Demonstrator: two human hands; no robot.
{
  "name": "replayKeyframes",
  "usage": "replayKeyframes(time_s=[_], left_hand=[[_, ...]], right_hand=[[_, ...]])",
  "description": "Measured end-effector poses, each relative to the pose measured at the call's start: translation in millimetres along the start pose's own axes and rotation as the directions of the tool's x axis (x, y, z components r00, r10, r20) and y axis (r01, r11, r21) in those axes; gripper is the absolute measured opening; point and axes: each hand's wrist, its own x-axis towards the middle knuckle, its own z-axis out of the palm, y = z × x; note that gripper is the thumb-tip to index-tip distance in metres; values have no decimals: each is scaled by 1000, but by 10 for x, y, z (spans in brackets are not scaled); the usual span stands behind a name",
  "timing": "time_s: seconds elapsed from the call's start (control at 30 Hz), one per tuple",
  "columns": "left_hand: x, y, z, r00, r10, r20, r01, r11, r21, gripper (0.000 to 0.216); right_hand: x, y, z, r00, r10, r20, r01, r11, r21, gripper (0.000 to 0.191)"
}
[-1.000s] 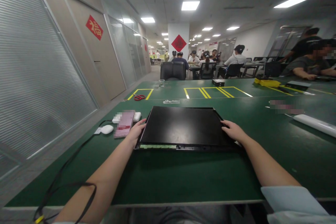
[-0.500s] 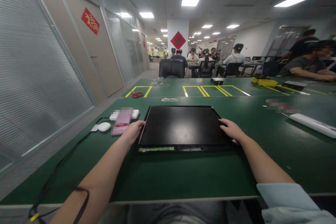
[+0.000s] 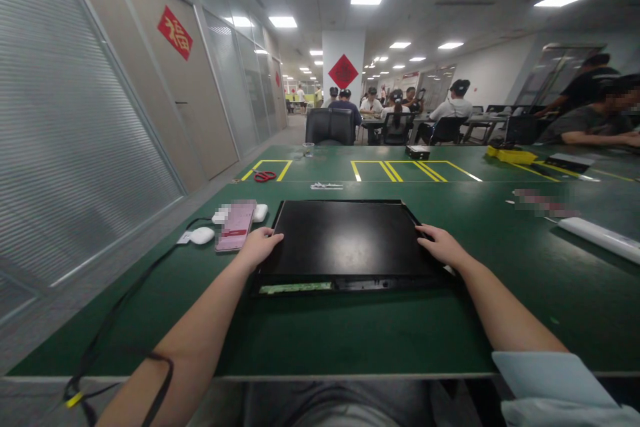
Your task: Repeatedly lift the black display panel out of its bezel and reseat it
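Observation:
A flat black screen panel (image 3: 347, 237) lies on the green table (image 3: 350, 333) in front of me, its near edge showing a thin green strip. My left hand (image 3: 260, 247) grips the panel's left edge, thumb lying on top. On the opposite edge my right hand (image 3: 440, 245) holds the panel, fingers curled over its top surface.
A pink phone (image 3: 235, 225), a white mouse (image 3: 203, 235) and a black cable (image 3: 125, 307) lie left of the panel. Red scissors (image 3: 265, 176), a small cup (image 3: 308, 149) and yellow tape boxes are farther back. A white bar (image 3: 600, 239) lies right. Several people sit at far tables.
My left thumb has moved up onto the panel's top. The panel and right hand have stayed almost where they were; the view shifted slightly.

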Motion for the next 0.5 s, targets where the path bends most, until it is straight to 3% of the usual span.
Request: replayKeyframes(time_s=[0.2,0.5], left_hand=[[-15,12,6,990,127,-61,-113,975,193,26],[57,-102,58,972,192,-132,-186,981,54,30]], right_hand=[[10,3,8,1000,1,-4,-1,1000,7,49],[3,7,25,999,17,-46,-13,997,81,44]])
